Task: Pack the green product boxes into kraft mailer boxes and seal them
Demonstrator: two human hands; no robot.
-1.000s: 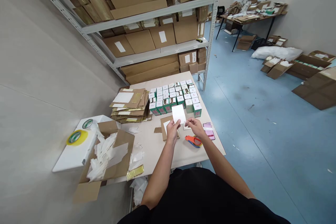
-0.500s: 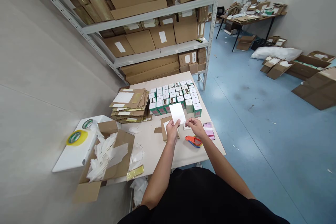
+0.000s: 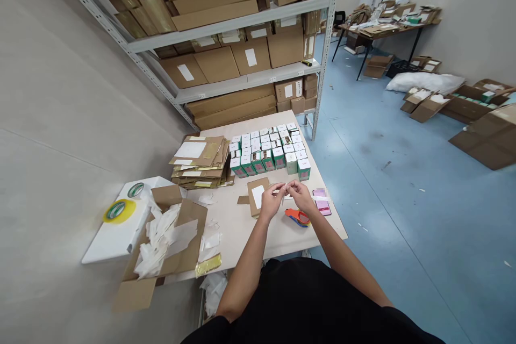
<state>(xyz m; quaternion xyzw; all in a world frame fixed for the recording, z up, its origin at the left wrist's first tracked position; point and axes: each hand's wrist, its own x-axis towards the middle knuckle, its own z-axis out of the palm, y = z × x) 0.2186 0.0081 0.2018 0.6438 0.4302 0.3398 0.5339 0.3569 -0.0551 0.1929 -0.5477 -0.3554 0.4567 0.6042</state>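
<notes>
My left hand (image 3: 272,202) and my right hand (image 3: 300,196) meet above the table, fingertips pinched together. Between them is a white paper sheet (image 3: 286,188), turned nearly edge-on, so only a sliver of it shows. Just beyond my left hand lies a flat cardboard mailer (image 3: 252,205) with a white label on it. Orange-handled scissors (image 3: 297,216) rest below my right hand. To the right of that hand is a pink phone-like rectangle (image 3: 322,204) with a white strip across it. Several green-and-white small boxes (image 3: 268,156) stand in rows behind the hands.
A stack of flattened cardboard (image 3: 197,158) sits at the table's back left. At left, an open carton (image 3: 185,236) holds white paper scraps, beside tape rolls (image 3: 116,210). Metal shelving (image 3: 234,86) with cartons rises behind. More cartons (image 3: 484,134) lie on the floor at right.
The white sheet, facing me flat in my left hand before, is now tipped edge-on. Both hands have come together at it, the left moving slightly right.
</notes>
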